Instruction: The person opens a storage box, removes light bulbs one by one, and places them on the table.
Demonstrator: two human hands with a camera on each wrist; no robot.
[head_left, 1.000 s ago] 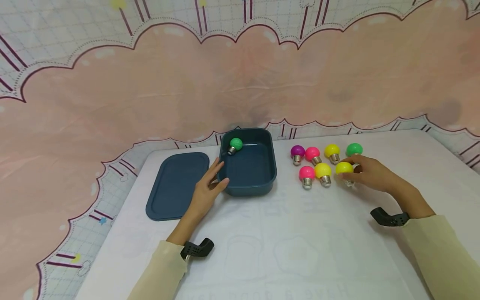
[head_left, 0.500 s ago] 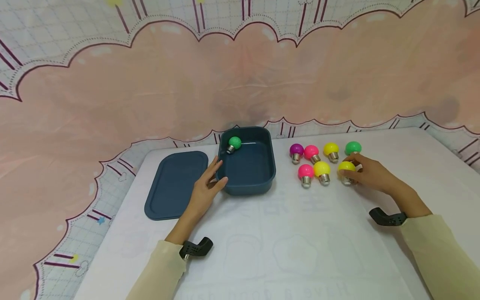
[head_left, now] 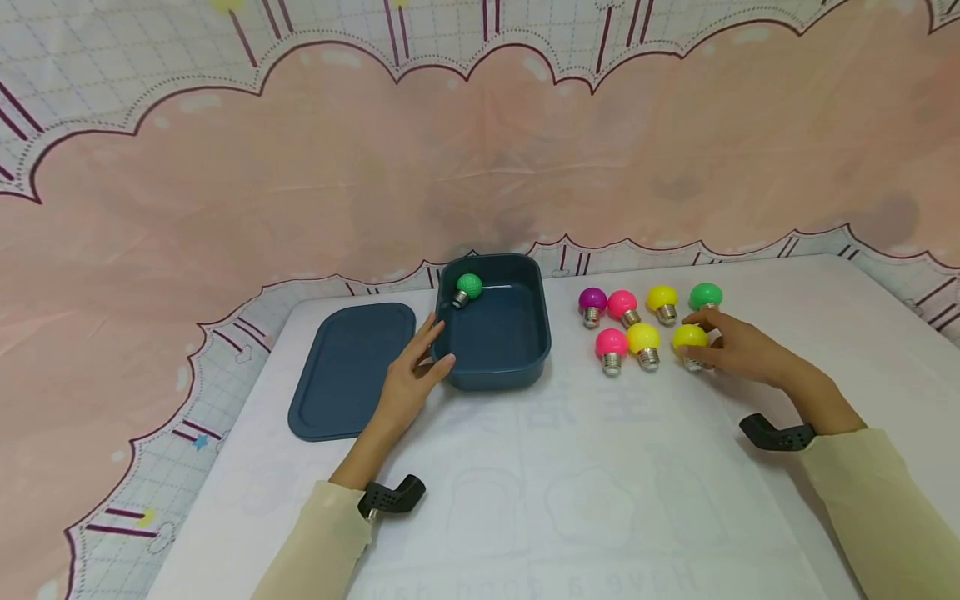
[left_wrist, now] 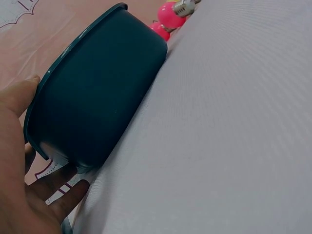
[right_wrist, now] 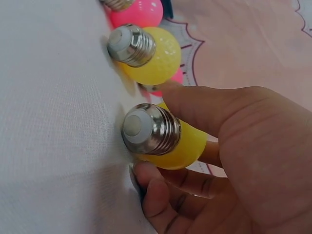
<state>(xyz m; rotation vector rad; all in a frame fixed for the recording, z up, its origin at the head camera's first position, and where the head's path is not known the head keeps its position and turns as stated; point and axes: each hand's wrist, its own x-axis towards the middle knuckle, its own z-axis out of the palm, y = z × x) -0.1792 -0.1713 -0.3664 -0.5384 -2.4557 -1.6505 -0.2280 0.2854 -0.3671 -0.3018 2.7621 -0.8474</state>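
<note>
Figure: pick-up step. The right hand (head_left: 738, 348) grasps a yellow bulb (head_left: 689, 337) between thumb and curled fingers (right_wrist: 161, 195), its screw base (right_wrist: 148, 129) still at the desk (head_left: 600, 500), at the right end of the near row of bulbs. The left hand (head_left: 412, 375), fingers relaxed and extended, rests against the near-left wall of the bin (head_left: 495, 371); one green bulb (head_left: 468, 286) lies inside at the far corner. The lid (head_left: 348, 367) lies just left of the bin. Judged next move: lift clear of the neighbouring yellow bulb (head_left: 643, 338) and carry leftward over the rim.
</note>
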